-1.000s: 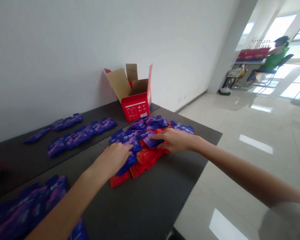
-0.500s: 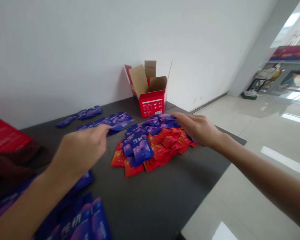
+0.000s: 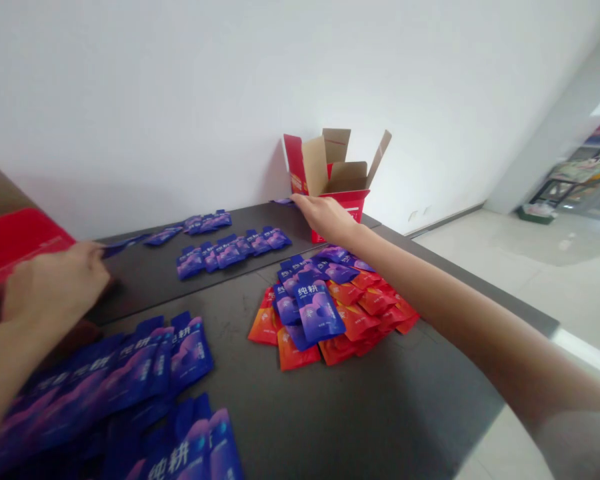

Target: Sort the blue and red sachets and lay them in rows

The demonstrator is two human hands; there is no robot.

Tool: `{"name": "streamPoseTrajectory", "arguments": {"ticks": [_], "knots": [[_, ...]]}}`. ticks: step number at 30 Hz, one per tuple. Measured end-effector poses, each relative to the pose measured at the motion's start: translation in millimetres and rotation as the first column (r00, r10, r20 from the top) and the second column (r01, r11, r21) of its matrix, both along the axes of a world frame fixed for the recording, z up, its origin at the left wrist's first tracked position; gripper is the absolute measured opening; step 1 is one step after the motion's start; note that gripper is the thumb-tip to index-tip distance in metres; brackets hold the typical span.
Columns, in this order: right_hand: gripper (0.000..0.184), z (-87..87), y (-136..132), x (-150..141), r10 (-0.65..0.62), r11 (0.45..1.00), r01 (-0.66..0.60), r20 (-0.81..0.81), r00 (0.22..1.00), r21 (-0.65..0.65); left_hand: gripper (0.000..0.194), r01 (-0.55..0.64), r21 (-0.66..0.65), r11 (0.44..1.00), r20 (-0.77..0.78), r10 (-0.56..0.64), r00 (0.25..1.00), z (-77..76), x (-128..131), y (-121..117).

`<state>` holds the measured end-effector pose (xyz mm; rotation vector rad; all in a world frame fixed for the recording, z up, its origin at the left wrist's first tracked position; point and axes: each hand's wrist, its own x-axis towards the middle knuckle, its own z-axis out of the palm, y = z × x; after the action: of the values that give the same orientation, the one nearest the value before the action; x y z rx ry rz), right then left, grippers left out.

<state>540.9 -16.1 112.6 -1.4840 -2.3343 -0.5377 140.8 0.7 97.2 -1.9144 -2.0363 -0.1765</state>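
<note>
The left hand (image 3: 55, 287) is at the far left of the view, its fingers (image 3: 94, 255) closed on the end of a thin blue sachet (image 3: 125, 245) in what looks like a pinch (blur softens the detail). The sachet juts out flat above the dark worktop (image 3: 380, 400). The right hand (image 3: 325, 219) stretches to the far side, its fingers (image 3: 303, 205) pressed together, their tips on a sliver of purple sachet (image 3: 283, 201) just beside the red carton (image 3: 294, 163); whether they pinch it, I cannot tell.

The glossy film looks slick, so a light grip could let either sachet slip. The low right arm crosses just above a loose heap of red-orange sachets (image 3: 360, 313), and a brush from it could slide the overlapping layers apart. Shingled rows of blue-purple sachets (image 3: 230, 250) lie farther back, and a larger bank (image 3: 115, 380) lies nearest the left forearm (one nudge could spoil those neat overlaps). The carton's thin card flaps stand open, showing kraft-brown inner faces, and a knock could tip it.
</note>
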Motion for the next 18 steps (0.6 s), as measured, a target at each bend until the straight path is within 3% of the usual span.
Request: {"name": "streamPoseTrajectory", "arguments": {"ticks": [2,8,12,18], "knots": [[0.031,-13.1,26,-12,0.017,0.999,-0.015,0.060,0.998,-0.036,0.067,-0.056,-0.044,0.997,-0.041,0.054,0.998,-10.5,-1,7],[0.031,-42.2,81,-34,-0.033,0.991,0.054,0.173,0.984,-0.124,0.066,0.028,-0.034,0.999,-0.006,-0.028,1.000,-44.8,-6,35],[0.032,-57.2,100,-26,-0.092,0.972,0.132,0.205,0.975,-0.193,0.058,0.106,-0.135,0.985,-0.096,-0.119,0.988,-63.0,-9,53],[0.036,-82.2,112,-6,-0.075,0.941,0.152,0.251,0.965,-0.303,0.050,0.215,-0.259,0.942,0.009,-0.221,0.975,-83.4,-21,73]]}}
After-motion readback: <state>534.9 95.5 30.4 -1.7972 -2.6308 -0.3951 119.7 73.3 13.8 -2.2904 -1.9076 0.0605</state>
